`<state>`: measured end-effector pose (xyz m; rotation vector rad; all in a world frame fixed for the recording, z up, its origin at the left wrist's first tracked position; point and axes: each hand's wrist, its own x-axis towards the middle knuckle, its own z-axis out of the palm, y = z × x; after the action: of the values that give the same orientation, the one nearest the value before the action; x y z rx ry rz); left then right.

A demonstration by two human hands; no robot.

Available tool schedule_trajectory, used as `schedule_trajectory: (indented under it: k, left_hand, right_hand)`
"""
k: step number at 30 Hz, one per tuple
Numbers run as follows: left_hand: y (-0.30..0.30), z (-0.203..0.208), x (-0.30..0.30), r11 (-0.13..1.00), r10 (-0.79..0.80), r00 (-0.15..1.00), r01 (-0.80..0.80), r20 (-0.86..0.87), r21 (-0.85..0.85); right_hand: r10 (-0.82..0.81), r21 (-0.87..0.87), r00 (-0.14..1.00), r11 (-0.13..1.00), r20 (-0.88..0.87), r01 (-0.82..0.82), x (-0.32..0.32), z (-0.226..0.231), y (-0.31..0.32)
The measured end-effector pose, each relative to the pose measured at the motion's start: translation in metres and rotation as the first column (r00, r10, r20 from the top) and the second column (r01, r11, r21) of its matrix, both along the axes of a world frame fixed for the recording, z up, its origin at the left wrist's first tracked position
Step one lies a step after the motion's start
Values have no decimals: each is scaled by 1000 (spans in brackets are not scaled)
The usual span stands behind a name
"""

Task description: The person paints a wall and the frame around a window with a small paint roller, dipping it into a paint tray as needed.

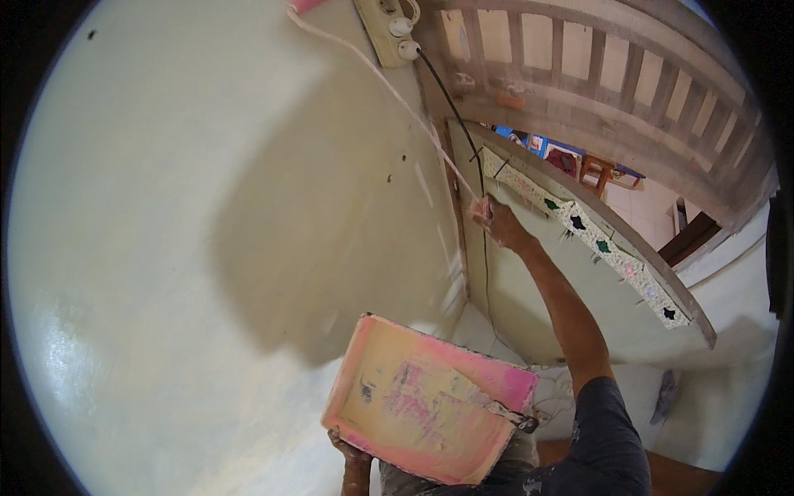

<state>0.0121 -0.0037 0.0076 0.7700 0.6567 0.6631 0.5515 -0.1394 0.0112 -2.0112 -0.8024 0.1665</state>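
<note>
My left hand (351, 448) grips the near left corner of a paint tray (364, 347), which is pink and orange and smeared with cream and pink paint. A flat, paint-coated tool (480, 393) with a dark handle end lies across the tray's right side; its exact kind is unclear. My right hand (503, 225) is wrapped round the handle of a paint roller. The long, thin frame of the paint roller (376, 73) slants up to the left along the wall. Its pink roller head is only partly in view at the top edge.
A pale wall (149, 207) fills the left side, with my shadow on it. At the top hangs a power strip (385, 33) with plugs and a black cable (451, 99). A slatted wooden railing (571, 66) and a decorated strip (591, 227) with spikes stand to the right.
</note>
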Motion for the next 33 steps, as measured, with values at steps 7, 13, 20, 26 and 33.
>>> schedule_trajectory:
  k: [7, 13, 20, 26, 33]
  left_hand:
    - [0, -23, 33, 992, -91, 991, 99, 98, -80]
    - [-4, 10, 8, 997, -71, 990, 74, 122, -21]
    - [1, -7, 6, 995, -79, 987, 86, 142, -44]
    - [-4, 5, 10, 992, -95, 978, 109, 185, -66]
    - [8, -8, -3, 990, -119, 966, 133, 229, -48]
  right_hand:
    - [57, 182, 908, 983, -415, 22, -3, -192, -102]
    - [158, 414, 872, 909, -463, 55, -33, -18, -35]
    - [-54, 64, 944, 997, 324, 35, 11, 98, -18]
    - [102, 238, 975, 970, -197, -54, -23, 33, -41]
    - [32, 139, 980, 989, 195, -60, -17, 181, -2]
